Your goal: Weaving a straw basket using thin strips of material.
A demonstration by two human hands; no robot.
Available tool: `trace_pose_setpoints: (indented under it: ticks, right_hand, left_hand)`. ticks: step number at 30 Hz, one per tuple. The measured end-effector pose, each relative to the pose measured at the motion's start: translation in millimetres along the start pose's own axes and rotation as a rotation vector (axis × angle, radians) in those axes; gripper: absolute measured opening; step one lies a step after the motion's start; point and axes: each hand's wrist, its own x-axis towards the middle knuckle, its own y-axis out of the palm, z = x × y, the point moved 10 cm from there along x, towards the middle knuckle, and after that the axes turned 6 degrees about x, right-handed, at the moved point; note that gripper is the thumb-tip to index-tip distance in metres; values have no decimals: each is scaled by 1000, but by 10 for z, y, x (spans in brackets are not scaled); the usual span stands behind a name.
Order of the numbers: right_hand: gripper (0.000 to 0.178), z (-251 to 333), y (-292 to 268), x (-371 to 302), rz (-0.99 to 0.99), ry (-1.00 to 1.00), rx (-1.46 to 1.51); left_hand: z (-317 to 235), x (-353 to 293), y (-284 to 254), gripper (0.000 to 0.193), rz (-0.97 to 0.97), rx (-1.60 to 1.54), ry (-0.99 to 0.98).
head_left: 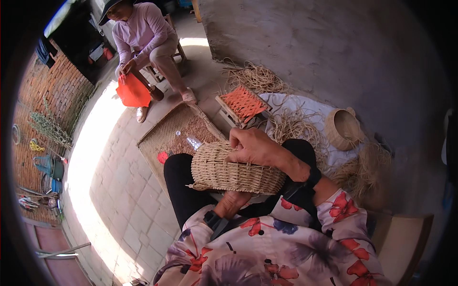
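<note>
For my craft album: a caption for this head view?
Both hands, right hand above, left hand beneath, hold a woven straw basket on the lap.

The person wears a loose cream blouse point(286, 248) printed with red and dusky purple flowers, its sleeves ending just short of both hands. A black band circles each wrist, one point(213, 220) behind the left hand point(232, 202) and another point(312, 177) behind the right hand point(255, 148) (both look like strapped devices). Black trousers point(183, 186) cover the legs beneath the hands.
</note>
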Motion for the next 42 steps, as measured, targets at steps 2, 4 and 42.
trace_pose_setpoints:
  ticks: [2,4,42]
  right_hand:
    - [34,-65,17,22,28,8,3]
    - [35,-130,46,30,64,13,10]
    - [7,-538,-181,-1066,-385,80,437]
  left_hand:
    - [8,20,31,56,10,40,-1]
    - [11,6,21,56,12,36,-11]
    - [-36,26,37,54,245,202,28]
